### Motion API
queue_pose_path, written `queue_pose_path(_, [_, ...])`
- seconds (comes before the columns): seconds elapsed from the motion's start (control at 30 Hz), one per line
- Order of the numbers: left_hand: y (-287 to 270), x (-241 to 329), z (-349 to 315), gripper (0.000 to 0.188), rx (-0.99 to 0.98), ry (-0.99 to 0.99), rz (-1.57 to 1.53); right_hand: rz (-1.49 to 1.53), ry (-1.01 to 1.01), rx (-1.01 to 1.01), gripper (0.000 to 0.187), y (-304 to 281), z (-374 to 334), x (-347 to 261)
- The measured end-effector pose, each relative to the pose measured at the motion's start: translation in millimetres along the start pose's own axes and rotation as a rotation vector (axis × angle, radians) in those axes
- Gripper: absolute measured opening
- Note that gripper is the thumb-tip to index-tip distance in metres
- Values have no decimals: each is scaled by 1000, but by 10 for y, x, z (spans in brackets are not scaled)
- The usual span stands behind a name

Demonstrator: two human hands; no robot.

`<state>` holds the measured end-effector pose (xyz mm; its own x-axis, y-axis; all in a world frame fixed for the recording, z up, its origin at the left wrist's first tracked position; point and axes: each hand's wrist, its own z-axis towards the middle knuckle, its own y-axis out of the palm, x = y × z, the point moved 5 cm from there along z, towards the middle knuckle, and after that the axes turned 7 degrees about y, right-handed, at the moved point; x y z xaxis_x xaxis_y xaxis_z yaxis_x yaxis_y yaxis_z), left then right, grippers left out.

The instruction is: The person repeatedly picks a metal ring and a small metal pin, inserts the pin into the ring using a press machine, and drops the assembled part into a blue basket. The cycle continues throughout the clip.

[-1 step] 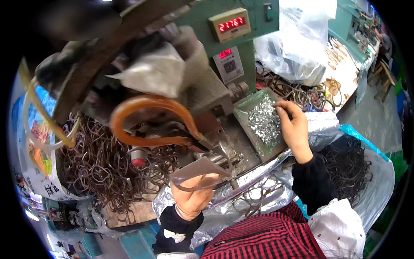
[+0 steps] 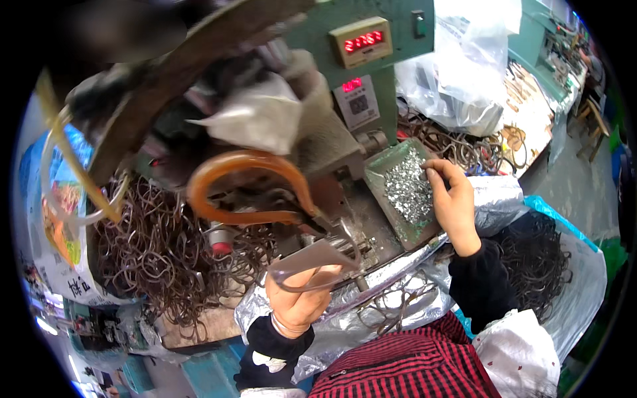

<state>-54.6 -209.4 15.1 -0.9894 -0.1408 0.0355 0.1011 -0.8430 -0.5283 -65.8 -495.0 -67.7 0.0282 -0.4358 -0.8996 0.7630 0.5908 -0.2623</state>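
My left hand [image 2: 297, 302] is closed around a curved, glossy smoky-brown plastic strip [image 2: 306, 263]. The strip bends back at its right end, close to the metal working parts [image 2: 345, 235] of a green machine. Over a shallow green tray [image 2: 379, 174], my right hand [image 2: 455, 207] has thumb and forefinger pinched together. They meet at the right edge of a heap of small silvery metal pieces [image 2: 406, 189] in the tray. Whether a piece is between those fingertips is too small to tell.
An orange loop-shaped handle [image 2: 249, 162] juts from the machine [image 2: 388, 40] above my left hand. Tangled brown curved strips [image 2: 156, 245] lie at left, near a red-tipped knob [image 2: 220, 242]. Dark strips [image 2: 531, 259] fill a plastic bag at right. Silver foil [image 2: 411, 298] covers the near edge.
The machine, orange handle and tray sit slightly farther right in the picture. Both hands keep nearly the same pose, the left on the curved strip and the right at the metal pieces.
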Motion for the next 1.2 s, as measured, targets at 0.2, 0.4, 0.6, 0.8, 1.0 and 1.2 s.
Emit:
queue_pose_path(0.2, [-117, 126, -284, 33, 68, -155, 92, 3, -7, -59, 16, 241, -117, 186])
queue_pose_path(0.4, [-1231, 17, -540, 21, 50, -510, 761, 10, -45, -69, 12, 98, -290, 123])
queue_pose_path(0.6, [-1089, -1102, -1330, 19, -769, -954, 896, -101, -272, -5, 14, 269, -291, -219])
queue_pose_path(0.8, [-1277, -914, -1525, 12, 124, -890, 445, -159, -89, 68, 11, -433, -552, -14])
queue_pose_path(1.0, [-1175, -757, -1244, 22, 342, -1009, 62, 113, -325, -293, 14, 56, -454, -965])
queue_pose_path(1.2, [-640, -888, -1681, 29, 587, -1026, -92, 573, 92, -416, 26, 759, -524, -970])
